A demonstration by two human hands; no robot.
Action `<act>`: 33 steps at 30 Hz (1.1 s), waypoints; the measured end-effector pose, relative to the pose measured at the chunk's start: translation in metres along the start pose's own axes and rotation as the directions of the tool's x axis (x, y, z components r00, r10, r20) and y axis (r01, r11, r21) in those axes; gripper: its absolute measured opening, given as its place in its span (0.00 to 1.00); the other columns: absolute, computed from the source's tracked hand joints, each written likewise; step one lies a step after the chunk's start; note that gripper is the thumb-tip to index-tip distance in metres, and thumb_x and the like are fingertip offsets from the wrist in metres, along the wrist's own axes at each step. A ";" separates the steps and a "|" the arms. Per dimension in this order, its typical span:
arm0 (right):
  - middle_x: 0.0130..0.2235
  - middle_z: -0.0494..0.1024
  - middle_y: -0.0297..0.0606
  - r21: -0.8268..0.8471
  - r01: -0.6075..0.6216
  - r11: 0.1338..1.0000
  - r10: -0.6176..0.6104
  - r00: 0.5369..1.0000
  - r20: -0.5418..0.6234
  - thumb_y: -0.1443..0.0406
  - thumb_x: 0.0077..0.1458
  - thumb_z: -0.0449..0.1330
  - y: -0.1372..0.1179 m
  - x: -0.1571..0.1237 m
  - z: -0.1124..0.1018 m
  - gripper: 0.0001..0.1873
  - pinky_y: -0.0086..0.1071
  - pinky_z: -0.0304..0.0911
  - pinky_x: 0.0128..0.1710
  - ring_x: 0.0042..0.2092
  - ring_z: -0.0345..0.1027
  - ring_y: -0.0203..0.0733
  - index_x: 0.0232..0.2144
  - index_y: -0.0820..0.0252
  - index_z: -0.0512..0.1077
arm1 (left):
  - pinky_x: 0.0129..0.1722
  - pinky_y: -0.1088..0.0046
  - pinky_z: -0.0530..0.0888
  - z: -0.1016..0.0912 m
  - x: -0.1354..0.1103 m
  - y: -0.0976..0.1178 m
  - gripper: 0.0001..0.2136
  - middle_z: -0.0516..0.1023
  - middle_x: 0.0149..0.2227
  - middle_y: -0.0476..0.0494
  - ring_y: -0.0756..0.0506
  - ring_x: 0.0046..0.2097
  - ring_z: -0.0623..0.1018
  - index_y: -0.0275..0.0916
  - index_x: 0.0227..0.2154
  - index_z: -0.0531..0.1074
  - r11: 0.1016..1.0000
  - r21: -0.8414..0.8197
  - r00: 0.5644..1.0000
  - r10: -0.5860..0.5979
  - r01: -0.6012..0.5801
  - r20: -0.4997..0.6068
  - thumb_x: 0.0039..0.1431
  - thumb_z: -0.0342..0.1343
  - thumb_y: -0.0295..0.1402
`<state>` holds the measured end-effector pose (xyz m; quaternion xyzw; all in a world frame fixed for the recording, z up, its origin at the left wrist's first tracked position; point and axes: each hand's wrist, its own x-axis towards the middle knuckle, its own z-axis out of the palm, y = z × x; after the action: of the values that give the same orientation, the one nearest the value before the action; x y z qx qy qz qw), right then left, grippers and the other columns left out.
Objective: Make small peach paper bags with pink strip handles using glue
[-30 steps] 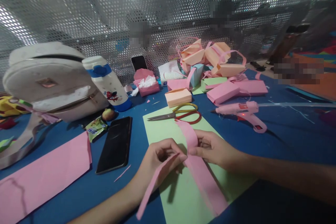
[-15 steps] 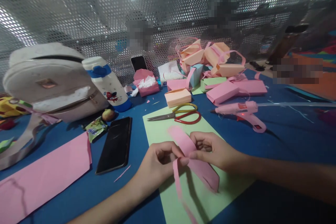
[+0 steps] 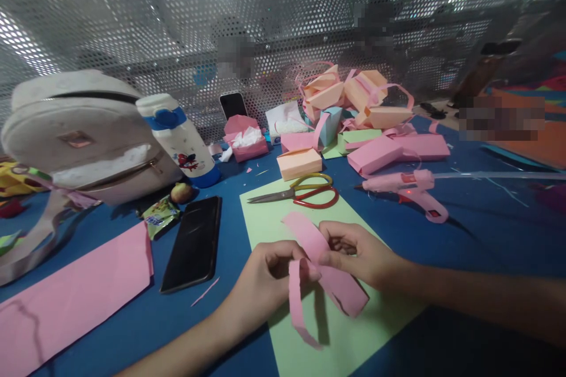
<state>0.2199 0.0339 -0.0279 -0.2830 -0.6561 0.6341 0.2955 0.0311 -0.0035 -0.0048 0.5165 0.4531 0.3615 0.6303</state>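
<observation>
A pink paper strip (image 3: 342,290) is pinched between my two hands above a light green sheet (image 3: 349,341). My left hand (image 3: 276,271) is closed on it at the middle, thumb against fingertips, and a narrower curled tail (image 3: 295,300) hangs down from that grip. On the other side, my right hand (image 3: 360,250) grips the strip's edge between thumb and bent fingers. The strip's upper end curls away to the upper left. Just beyond the hands lie scissors (image 3: 292,193) with yellow and red handles, on the green sheet.
A pink glue gun (image 3: 409,185) with a lit red light lies to the right. Folded paper pieces (image 3: 371,94) are heaped at the back. Leftward are a black phone (image 3: 192,244), a bottle (image 3: 181,141), a backpack (image 3: 88,129) and a pink sheet (image 3: 88,294).
The narrow hanging tail of the pink strip has swung and curled up, its end now higher over the green sheet. Both hands keep nearly the same place and grip.
</observation>
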 end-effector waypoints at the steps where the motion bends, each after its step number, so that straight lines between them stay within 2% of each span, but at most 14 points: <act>1: 0.27 0.63 0.29 0.000 0.003 1.000 -0.003 1.000 -0.006 0.52 0.57 0.63 0.001 -0.001 0.000 0.19 0.27 0.51 0.28 0.29 0.56 0.33 0.28 0.60 0.66 | 0.24 0.81 0.60 0.000 -0.001 0.001 0.17 0.68 0.19 0.53 0.55 0.24 0.62 0.33 0.17 0.71 1.000 -0.010 1.000 0.000 0.000 -0.007 0.40 0.74 0.35; 6: 0.30 0.67 0.31 -0.001 0.015 1.000 -0.015 0.998 -0.059 0.52 0.58 0.62 0.005 -0.001 -0.001 0.17 0.28 0.57 0.32 0.33 0.61 0.36 0.30 0.60 0.68 | 0.23 0.81 0.61 -0.001 -0.001 0.001 0.15 0.72 0.20 0.51 0.54 0.23 0.65 0.32 0.18 0.73 0.998 -0.060 1.000 -0.005 0.004 -0.020 0.39 0.74 0.34; 9: 0.33 0.71 0.34 0.028 -0.008 1.000 0.009 1.000 -0.023 0.52 0.57 0.63 0.002 0.000 0.000 0.17 0.30 0.61 0.36 0.37 0.66 0.39 0.33 0.61 0.70 | 0.22 0.82 0.60 -0.002 0.001 -0.001 0.16 0.70 0.19 0.53 0.56 0.22 0.64 0.33 0.19 0.72 0.996 -0.091 0.999 -0.013 0.009 -0.050 0.39 0.75 0.34; 12: 0.33 0.72 0.34 0.021 -0.048 0.999 0.048 0.999 -0.003 0.53 0.56 0.65 -0.001 0.000 0.001 0.17 0.29 0.62 0.34 0.35 0.67 0.38 0.35 0.62 0.72 | 0.22 0.83 0.60 -0.002 0.002 0.000 0.15 0.69 0.18 0.55 0.57 0.21 0.63 0.33 0.21 0.73 0.993 -0.115 0.998 -0.025 0.019 -0.052 0.39 0.75 0.34; 16: 0.31 0.71 0.33 0.052 -0.032 0.998 0.033 0.999 -0.017 0.54 0.54 0.66 -0.002 0.000 0.001 0.17 0.27 0.60 0.31 0.32 0.65 0.35 0.34 0.63 0.72 | 0.25 0.83 0.64 -0.002 0.002 0.003 0.14 0.72 0.21 0.53 0.55 0.24 0.66 0.33 0.22 0.74 0.996 -0.085 1.000 -0.013 0.010 -0.027 0.38 0.75 0.31; 20: 0.31 0.73 0.34 0.065 -0.015 0.998 0.017 1.000 -0.026 0.56 0.54 0.67 0.000 -0.001 0.001 0.15 0.27 0.61 0.30 0.32 0.66 0.36 0.34 0.63 0.74 | 0.25 0.82 0.64 -0.003 0.000 0.003 0.15 0.72 0.20 0.52 0.55 0.24 0.66 0.33 0.20 0.72 0.999 -0.043 0.999 -0.003 0.002 -0.033 0.38 0.75 0.33; 27: 0.38 0.77 0.39 0.103 0.026 0.994 -0.024 0.999 -0.025 0.60 0.57 0.64 0.003 -0.001 -0.001 0.12 0.33 0.66 0.40 0.41 0.72 0.43 0.40 0.62 0.76 | 0.24 0.81 0.63 -0.004 -0.001 0.000 0.19 0.73 0.21 0.49 0.54 0.24 0.66 0.33 0.19 0.70 1.000 0.007 0.999 0.002 -0.001 -0.047 0.41 0.73 0.39; 33: 0.35 0.77 0.39 0.043 0.006 0.999 -0.004 0.999 -0.048 0.57 0.56 0.65 0.001 -0.001 0.001 0.14 0.31 0.66 0.34 0.36 0.71 0.41 0.39 0.63 0.76 | 0.25 0.82 0.62 -0.004 0.001 0.000 0.15 0.72 0.21 0.51 0.55 0.24 0.66 0.33 0.24 0.74 0.998 -0.055 1.000 -0.026 0.026 -0.003 0.40 0.74 0.34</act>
<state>0.2200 0.0328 -0.0286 -0.2900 -0.6355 0.6406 0.3187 0.0282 -0.0013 -0.0053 0.4923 0.4508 0.3667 0.6480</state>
